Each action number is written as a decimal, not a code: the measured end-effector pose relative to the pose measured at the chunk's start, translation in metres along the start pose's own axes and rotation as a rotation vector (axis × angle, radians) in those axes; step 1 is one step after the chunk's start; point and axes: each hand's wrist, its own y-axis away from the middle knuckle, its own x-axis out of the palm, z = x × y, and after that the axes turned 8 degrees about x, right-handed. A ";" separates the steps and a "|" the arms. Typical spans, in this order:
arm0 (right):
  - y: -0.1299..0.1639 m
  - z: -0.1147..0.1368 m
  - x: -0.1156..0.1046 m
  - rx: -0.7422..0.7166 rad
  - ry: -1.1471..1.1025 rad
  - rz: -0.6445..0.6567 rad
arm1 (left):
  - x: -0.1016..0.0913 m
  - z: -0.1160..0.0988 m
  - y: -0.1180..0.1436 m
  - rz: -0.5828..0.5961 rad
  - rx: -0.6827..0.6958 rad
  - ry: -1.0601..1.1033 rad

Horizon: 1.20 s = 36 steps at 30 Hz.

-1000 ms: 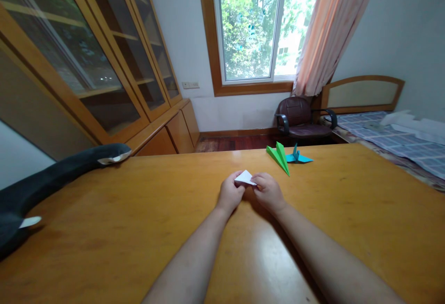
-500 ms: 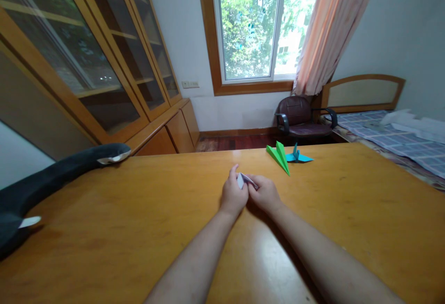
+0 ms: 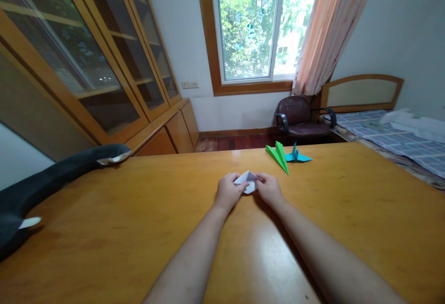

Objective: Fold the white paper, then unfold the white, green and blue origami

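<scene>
A person's left hand point(image 3: 227, 192) and right hand point(image 3: 270, 189) pinch a small folded white paper point(image 3: 247, 181) between their fingers, just above the desk point(image 3: 104, 230). Light and easily creased, it is best held by its edges. Beyond the fingers lie a green paper plane point(image 3: 278, 155) and a blue paper crane point(image 3: 297, 156); bare desk lies on both sides.

Ahead of you on the wooden table point(image 3: 347, 211) — a green paper plane point(image 3: 278, 156) touching a blue paper crane point(image 3: 297, 156). Dark plush toy point(image 3: 52, 176) on your left edge. Beyond: glass-fronted cabinet point(image 3: 86, 58), window point(image 3: 253, 23), brown chair point(image 3: 301, 118), bed point(image 3: 392, 135).
</scene>
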 end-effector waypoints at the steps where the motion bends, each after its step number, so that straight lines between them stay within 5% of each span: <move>1: -0.001 -0.001 -0.001 0.023 -0.028 -0.011 | 0.000 0.004 -0.001 0.014 -0.020 0.089; 8: 0.001 0.006 0.000 -0.043 0.134 -0.001 | 0.003 0.012 -0.002 -0.041 -0.095 0.398; 18: 0.002 0.005 0.005 -0.100 0.282 -0.116 | 0.005 0.011 -0.002 -0.287 0.016 -0.074; 22: -0.002 0.001 0.001 0.017 0.105 -0.153 | 0.001 0.018 -0.004 -0.150 0.019 0.150; 28: -0.002 0.005 -0.006 0.304 -0.313 -0.009 | -0.009 0.023 -0.004 0.187 -0.134 0.611; 32: -0.002 0.004 -0.006 0.306 -0.344 -0.022 | -0.015 0.032 -0.003 0.247 -0.099 0.447; 36: -0.005 -0.006 -0.004 0.197 -0.257 -0.050 | -0.025 0.028 -0.003 0.266 0.076 0.126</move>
